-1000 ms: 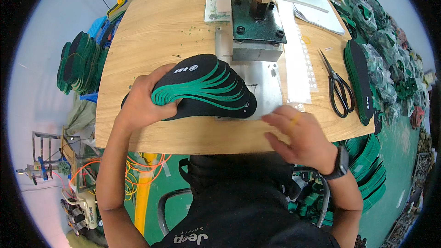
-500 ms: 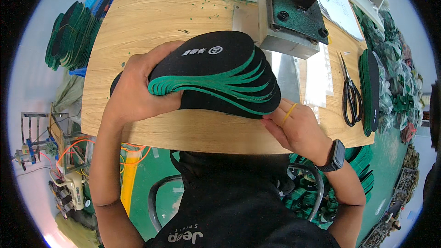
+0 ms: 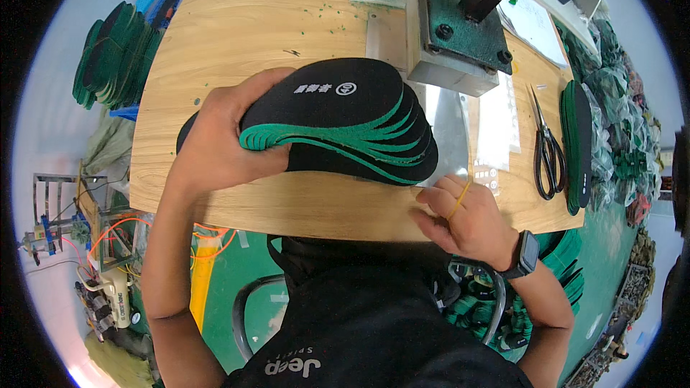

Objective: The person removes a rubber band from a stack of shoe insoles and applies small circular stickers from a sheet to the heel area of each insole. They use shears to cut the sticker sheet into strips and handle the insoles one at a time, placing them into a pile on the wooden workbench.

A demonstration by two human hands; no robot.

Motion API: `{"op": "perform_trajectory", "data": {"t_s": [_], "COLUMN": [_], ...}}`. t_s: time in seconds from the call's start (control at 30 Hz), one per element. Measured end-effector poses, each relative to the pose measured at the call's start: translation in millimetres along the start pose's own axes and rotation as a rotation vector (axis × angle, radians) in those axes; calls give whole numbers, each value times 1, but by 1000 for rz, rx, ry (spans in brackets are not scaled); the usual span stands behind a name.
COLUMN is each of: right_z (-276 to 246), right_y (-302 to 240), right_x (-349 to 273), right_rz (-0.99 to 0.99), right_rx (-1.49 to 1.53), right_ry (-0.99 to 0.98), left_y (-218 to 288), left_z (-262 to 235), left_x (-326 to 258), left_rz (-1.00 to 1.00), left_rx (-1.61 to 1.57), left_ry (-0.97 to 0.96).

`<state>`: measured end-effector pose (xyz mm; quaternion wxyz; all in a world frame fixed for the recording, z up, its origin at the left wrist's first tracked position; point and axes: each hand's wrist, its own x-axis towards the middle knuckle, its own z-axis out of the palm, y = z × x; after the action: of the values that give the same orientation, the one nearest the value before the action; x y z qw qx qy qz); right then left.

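Note:
My left hand (image 3: 233, 126) is closed around the middle of a stack of insoles (image 3: 327, 104), black on their faces with green edges. The stack bends over the fingers, and its layers fan apart toward the right end. White print marks the top insole. Below and right of that fanned end is my right hand (image 3: 463, 212), just off the stack. Its fingers are curled, the thumb stands apart and slightly blurred, and nothing shows between them. A yellow band circles one finger.
Scissors (image 3: 549, 151) lie at the right beside another insole stack (image 3: 576, 147). A metal press block (image 3: 463, 43) stands at the back right, near papers (image 3: 535, 25). More stacked insoles (image 3: 115, 57) are off the table's left side. Green scraps dot the wooden table (image 3: 237, 21).
My right hand has come away from the right end of the stack, moving slightly down and right. The stack in my left hand has shifted a little.

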<state>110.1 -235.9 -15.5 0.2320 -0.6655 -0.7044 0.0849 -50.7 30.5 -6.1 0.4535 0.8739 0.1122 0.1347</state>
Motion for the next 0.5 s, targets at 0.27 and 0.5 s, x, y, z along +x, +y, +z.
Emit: {"op": "perform_trajectory", "data": {"t_s": [0.27,0.5], "right_z": [9,-62], "right_y": [-20,23], "right_x": [-21,-117], "right_rz": [54,489], "right_rx": [70,-147], "right_ry": [-57,711], "left_y": [3,21], "left_z": [3,-45], "left_x": [-4,1], "left_rz": [83,-120], "left_rx": [254,16], "left_ry": [19,-370]}}
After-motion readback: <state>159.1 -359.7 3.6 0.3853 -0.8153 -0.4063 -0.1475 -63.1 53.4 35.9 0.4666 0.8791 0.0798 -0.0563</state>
